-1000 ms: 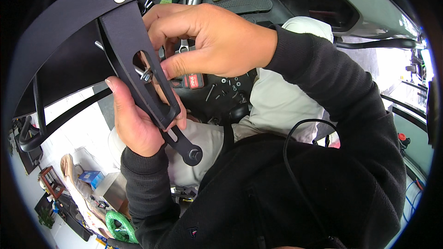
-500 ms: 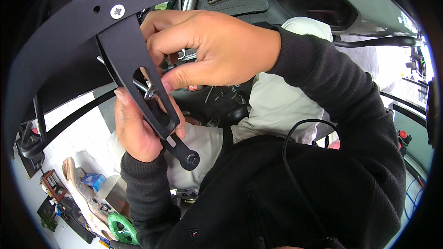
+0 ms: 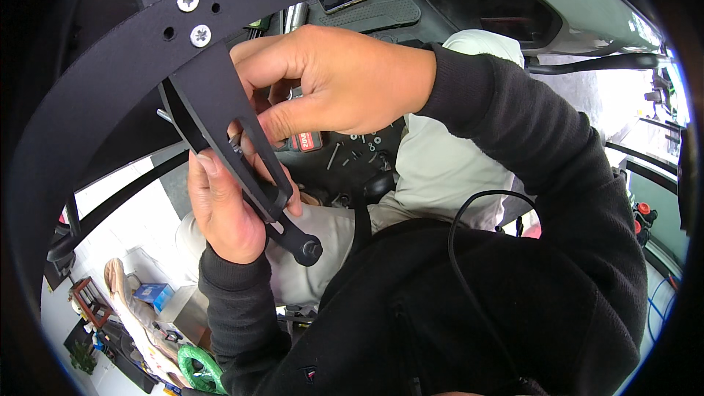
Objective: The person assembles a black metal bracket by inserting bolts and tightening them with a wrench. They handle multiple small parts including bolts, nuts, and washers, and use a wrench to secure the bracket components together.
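A black slotted bracket point(image 3: 202, 95) slants down in front of me, joined at its upper end to a curved black strip point(image 3: 110, 66) by two cross-head screws point(image 3: 194, 18). My left hand point(image 3: 227, 209) grips the bracket's lower part, thumb on its near side and fingers wrapped behind. Inside the slot a small metal bolt point(image 3: 235, 147) shows in part, with a fingertip beside it. Against the bracket's right side, my right hand point(image 3: 337, 77) is closed with thumb and fingers bent together. Its fingertips are partly hidden behind the bracket, so what they pinch is unclear. A thin metal rod end point(image 3: 164, 115) pokes out at the bracket's left.
Beyond my hands, a dark surface carries loose screws and washers point(image 3: 356, 154) and a red-and-black block point(image 3: 306, 141). A phone point(image 3: 345, 0) lies on a ridged mat point(image 3: 389, 11) farther off. A black cable point(image 3: 455, 249) hangs across my front. At lower left is a green coil point(image 3: 199, 368).
The bracket and strip have shifted slightly right and down in the picture, with my left hand following. Less of the bolt shows in the slot now. My right hand stays close beside the bracket.
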`<action>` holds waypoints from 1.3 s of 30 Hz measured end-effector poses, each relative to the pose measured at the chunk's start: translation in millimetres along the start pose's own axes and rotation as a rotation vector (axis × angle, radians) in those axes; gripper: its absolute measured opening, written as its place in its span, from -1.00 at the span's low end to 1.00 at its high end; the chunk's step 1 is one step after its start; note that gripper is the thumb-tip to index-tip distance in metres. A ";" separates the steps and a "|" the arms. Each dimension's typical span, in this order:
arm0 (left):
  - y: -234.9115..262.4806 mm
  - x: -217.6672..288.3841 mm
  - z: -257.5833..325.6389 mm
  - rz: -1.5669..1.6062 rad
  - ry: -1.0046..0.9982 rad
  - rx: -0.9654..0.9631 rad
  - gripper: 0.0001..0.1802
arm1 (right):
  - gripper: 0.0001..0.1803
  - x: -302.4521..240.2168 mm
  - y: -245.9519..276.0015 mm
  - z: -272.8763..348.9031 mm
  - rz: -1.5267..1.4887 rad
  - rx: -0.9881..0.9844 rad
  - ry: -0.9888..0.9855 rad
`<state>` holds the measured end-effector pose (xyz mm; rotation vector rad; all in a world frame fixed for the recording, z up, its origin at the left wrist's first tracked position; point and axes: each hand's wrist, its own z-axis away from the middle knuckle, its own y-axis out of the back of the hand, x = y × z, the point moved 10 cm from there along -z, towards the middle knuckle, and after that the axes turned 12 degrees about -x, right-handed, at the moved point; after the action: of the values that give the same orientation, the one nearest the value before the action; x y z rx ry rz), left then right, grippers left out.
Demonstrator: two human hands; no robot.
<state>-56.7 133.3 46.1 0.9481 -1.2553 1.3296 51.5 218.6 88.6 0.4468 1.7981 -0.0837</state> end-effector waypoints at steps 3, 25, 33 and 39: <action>-6.4 11.4 -2.5 -0.153 -0.079 -0.080 -0.29 | -0.75 4.0 -1.9 0.0 -0.073 -0.054 -0.063; 11.3 -3.3 9.3 0.139 0.053 0.147 0.10 | -0.80 5.6 -18.6 2.6 0.023 -0.165 -0.142; 1.0 1.9 -1.7 0.229 0.071 0.043 -0.04 | -0.85 4.7 -17.2 -0.7 0.089 -0.095 -0.046; 0.9 -4.0 -2.9 0.346 0.051 0.036 -0.08 | -0.83 0.8 -14.7 1.2 0.136 -0.023 0.025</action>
<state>-56.6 135.6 41.6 0.7363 -1.4032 1.6376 47.4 204.9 84.9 0.5547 1.7860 0.0372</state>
